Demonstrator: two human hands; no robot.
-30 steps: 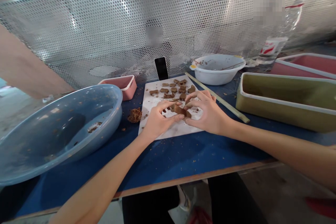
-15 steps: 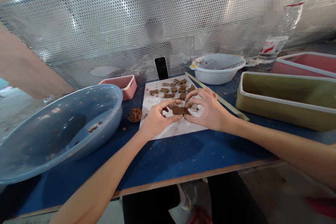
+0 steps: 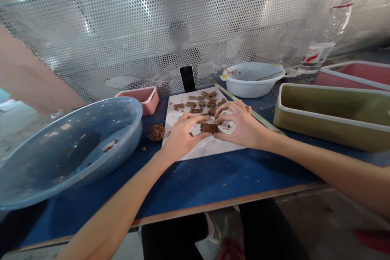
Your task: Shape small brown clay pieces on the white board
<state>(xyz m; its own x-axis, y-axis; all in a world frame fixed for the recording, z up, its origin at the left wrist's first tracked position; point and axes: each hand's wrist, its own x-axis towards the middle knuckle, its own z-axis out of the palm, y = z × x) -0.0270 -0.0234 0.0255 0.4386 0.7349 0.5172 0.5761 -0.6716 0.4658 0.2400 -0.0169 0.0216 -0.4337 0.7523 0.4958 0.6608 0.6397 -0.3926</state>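
Observation:
Between the fingertips of both hands is a small brown block point(image 3: 209, 128), clay-like and roughly rectangular. My left hand point(image 3: 184, 133) grips its left end, thumb in front and fingers behind. The thumb and fingers of my right hand point(image 3: 239, 125) close on its right end. Both hands are over a white board point(image 3: 190, 155) strewn with brown crumbs. Several similar brown pieces point(image 3: 196, 110) lie on the board just beyond my fingers, some of them notched or bone-shaped. A rough brown lump point(image 3: 157, 132) sits on the blue table left of the board.
A large blue basin point(image 3: 122, 146) fills the left side, with a small pink box point(image 3: 151, 103) behind it. A phone point(image 3: 187, 79) leans against the perforated metal panel point(image 3: 128, 28). On the right are a stick point(image 3: 265, 122), a white basin point(image 3: 252, 87), a green planter point(image 3: 329, 128) and a bottle point(image 3: 317, 55).
Both hands keep hold of the brown block in nearly the same place. My left fingers have shifted slightly, and the block's face looks a little more notched along its edges.

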